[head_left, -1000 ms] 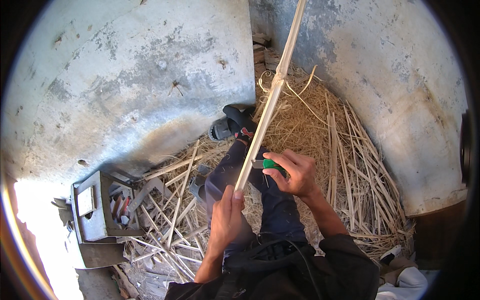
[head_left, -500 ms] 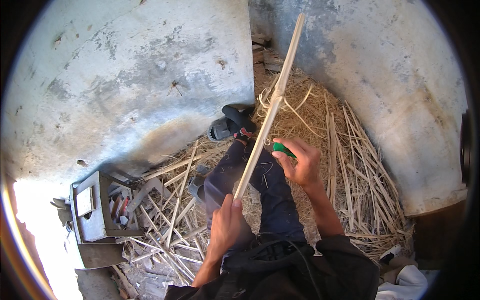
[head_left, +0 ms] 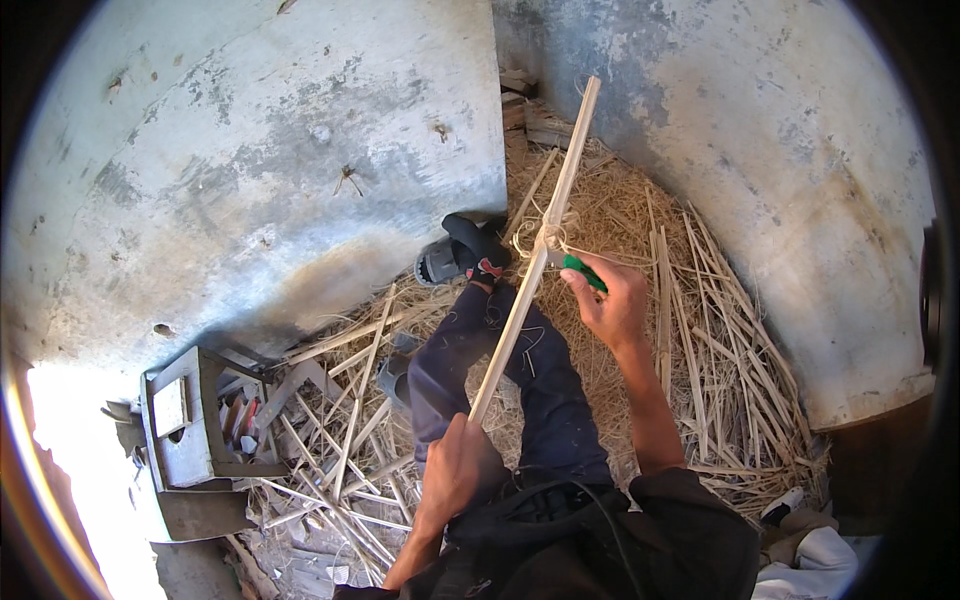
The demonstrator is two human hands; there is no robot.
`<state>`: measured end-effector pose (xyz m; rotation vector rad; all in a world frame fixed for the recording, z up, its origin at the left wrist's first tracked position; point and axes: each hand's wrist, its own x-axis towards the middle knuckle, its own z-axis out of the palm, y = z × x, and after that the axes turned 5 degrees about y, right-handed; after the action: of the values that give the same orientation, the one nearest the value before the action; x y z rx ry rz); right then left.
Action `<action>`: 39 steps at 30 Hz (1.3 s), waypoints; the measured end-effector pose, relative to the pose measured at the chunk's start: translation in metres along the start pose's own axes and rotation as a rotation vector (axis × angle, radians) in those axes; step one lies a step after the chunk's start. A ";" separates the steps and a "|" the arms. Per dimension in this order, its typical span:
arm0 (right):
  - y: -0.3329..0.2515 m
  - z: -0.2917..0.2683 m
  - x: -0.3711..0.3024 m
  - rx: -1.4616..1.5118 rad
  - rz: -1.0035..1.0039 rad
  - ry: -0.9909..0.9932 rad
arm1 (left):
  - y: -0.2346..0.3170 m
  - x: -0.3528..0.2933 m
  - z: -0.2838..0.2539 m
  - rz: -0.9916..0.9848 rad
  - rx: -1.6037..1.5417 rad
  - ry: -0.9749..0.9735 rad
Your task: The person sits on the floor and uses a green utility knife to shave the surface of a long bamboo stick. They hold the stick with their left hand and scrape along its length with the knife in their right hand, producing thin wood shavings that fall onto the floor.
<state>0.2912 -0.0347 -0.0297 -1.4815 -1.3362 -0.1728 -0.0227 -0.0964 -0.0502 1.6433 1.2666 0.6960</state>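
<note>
Your left hand (head_left: 458, 468) is closed in a fist around the near end of a long, pale strip (head_left: 508, 325), probably bamboo or wood. Your right thumb and fingers are pinched shut on a green-handled knife (head_left: 585, 273); that right hand (head_left: 618, 305) is right of the strip, with the blade at or just beside its swollen joint.

Over the past second, the knife has travelled up the strip from near your left hand to this joint, and the strip's far tip has come down into full view. The work appears to have reached the knobbly part, where thin curls (head_left: 525, 236) bunch together.

The strip slants above your dark trousers (head_left: 555, 385), straight-edged and smooth below the joint, its far tip in front of the right-hand wall (head_left: 750, 150). Beneath it, fine, straw-like shavings (head_left: 615, 205) heap toward the floor's far corner, where two scuffed, grey-white walls nearly meet. Stiff split strips (head_left: 735, 360) lie along the floor's right edge. Near its left edge is a boxy, weathered, open-sided stand (head_left: 190, 415).
</note>
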 end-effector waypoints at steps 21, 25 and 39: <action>-0.045 0.014 -0.050 0.255 -0.172 -0.244 | 0.027 0.047 0.000 -0.057 -0.461 -0.147; -0.043 0.017 -0.052 0.240 -0.214 -0.197 | 0.037 0.046 0.003 -0.055 -0.474 -0.166; -0.050 0.010 -0.042 0.101 -0.269 -0.181 | 0.036 0.040 0.003 0.121 -0.132 0.012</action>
<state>0.2323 -0.0640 -0.0337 -1.2518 -1.6653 -0.1434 0.0072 -0.0610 -0.0229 1.6190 1.1119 0.8466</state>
